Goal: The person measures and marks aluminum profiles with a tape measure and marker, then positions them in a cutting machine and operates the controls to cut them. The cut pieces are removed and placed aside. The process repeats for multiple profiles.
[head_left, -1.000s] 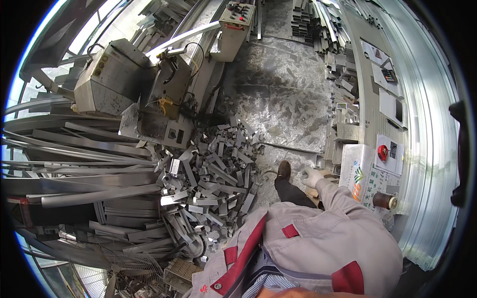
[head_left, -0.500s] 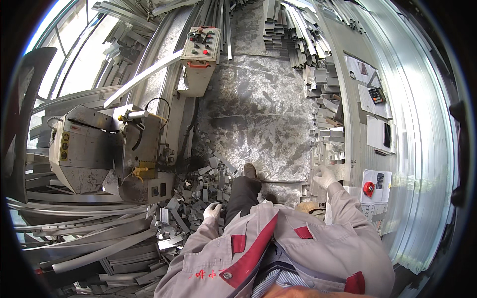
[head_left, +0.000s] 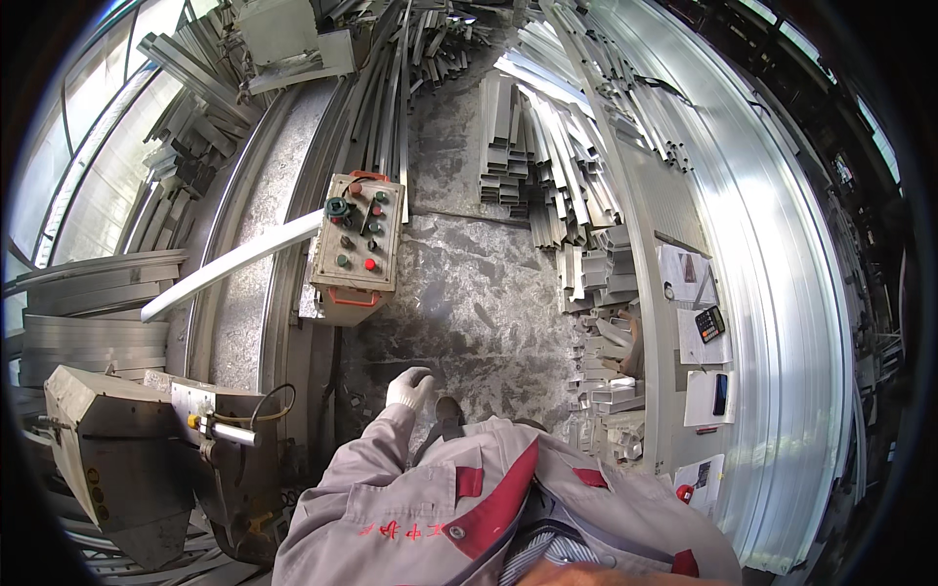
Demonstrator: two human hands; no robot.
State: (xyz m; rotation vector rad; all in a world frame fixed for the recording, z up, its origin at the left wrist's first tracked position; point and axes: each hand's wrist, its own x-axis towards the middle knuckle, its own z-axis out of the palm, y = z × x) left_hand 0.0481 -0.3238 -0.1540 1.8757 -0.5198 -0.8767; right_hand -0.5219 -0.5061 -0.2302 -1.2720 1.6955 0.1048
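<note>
My left hand [head_left: 410, 389], in a pale work glove, hangs over the metal floor [head_left: 459, 293] at the end of a grey sleeve. Its fingers are loosely bent, with nothing visible in them. Nearest ahead of it stands a control box [head_left: 357, 244] with several knobs, red and green buttons and orange-red handles. One of my shoes [head_left: 447, 408] shows just beside the hand. My right hand is out of sight, and my jacket covers that side.
At the left stands a grey cutting machine [head_left: 127, 449]; a pale metal bar [head_left: 234, 264] slants across the rail to the control box. Stacked metal tubes [head_left: 503, 156] line the right side. The bench beyond holds papers, a calculator [head_left: 709, 324], a phone [head_left: 721, 394] and a red round object [head_left: 684, 493].
I have moved forward: the control box and tube stacks are nearer, and the scrap pile has left view. My left hand has swung forward; my right hand has dropped out of view.
</note>
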